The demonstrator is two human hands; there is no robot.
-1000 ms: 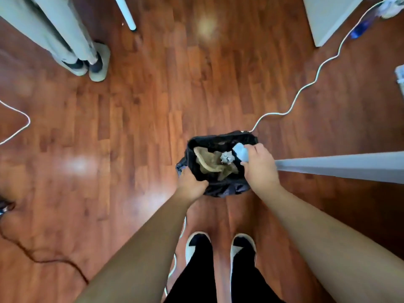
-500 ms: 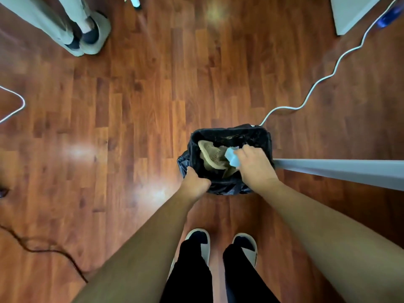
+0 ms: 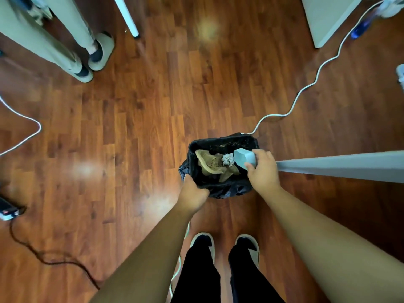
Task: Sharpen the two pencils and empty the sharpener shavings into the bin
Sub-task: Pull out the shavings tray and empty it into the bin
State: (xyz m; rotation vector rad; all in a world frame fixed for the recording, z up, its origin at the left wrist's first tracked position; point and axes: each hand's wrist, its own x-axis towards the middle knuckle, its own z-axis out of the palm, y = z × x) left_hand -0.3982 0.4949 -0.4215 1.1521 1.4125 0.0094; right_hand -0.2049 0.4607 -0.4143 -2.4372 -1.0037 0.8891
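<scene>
A small bin with a black bag liner [image 3: 220, 139] stands on the wooden floor in front of my feet. Brown paper and a crumpled white scrap lie inside it. My right hand [image 3: 263, 171] holds a pale blue sharpener container [image 3: 244, 159] over the bin's right side, tilted toward the opening. My left hand [image 3: 192, 194] grips the bin's near left rim, fingers curled over the black liner. No pencils are in view.
A grey table edge [image 3: 341, 166] juts in from the right, beside the bin. A white cable [image 3: 306, 88] snakes from the bin to the far right. Another person's legs and shoes [image 3: 96, 55] stand far left. A dark cord [image 3: 43, 259] lies at the near left.
My right hand has drawn back from the middle of the bin toward its right rim, and more of the blue container shows. My left hand stays on the rim.
</scene>
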